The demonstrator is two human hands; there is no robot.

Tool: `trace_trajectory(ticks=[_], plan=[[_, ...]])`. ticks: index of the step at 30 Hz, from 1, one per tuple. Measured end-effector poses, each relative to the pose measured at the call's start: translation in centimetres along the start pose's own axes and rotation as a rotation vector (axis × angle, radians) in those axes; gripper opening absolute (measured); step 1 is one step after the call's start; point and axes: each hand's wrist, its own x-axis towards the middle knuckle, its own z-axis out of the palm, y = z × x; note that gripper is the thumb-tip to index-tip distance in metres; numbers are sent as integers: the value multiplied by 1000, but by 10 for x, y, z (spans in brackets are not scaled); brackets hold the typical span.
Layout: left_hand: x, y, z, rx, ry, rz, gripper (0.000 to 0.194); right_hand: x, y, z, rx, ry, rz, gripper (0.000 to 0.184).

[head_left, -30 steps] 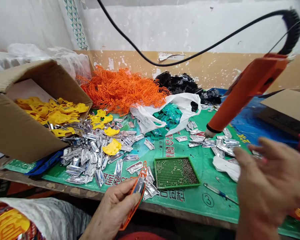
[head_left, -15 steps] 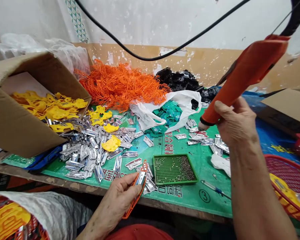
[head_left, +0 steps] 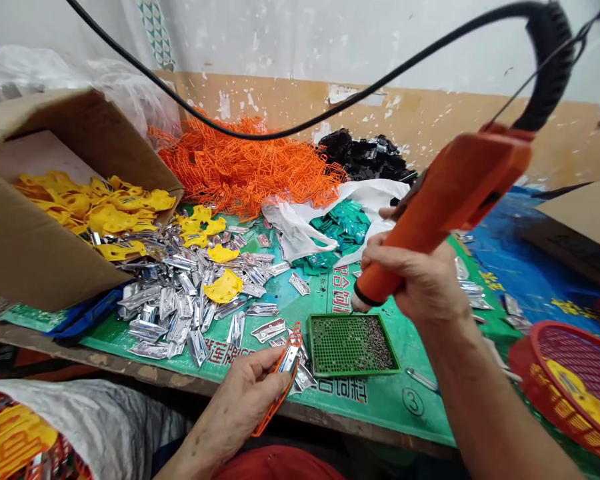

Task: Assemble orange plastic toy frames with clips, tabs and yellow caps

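Now the left hand (head_left: 240,400) holds a frame (head_left: 280,393), the right (head_left: 415,280) an electric screwdriver (head_left: 445,207).

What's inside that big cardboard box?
Yellow plastic pieces lie heaped inside the cardboard box, with a pale card sheet behind them. The box's near wall hides its lower part, and anything under the heap cannot be seen.
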Motion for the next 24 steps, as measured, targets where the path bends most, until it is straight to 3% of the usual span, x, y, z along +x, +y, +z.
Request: trace_trajectory(ticks=[6, 12, 24], plan=[[2, -3, 0, -63, -33, -7, 28, -28, 33, 1, -56, 90, -69, 17], [3, -8, -1, -104, -54, -13, 34, -35, 44, 2, -113, 90, -138, 11], [2, -3, 2, -59, -75, -32, 38, -41, 44, 6, 58, 110, -9, 51]])
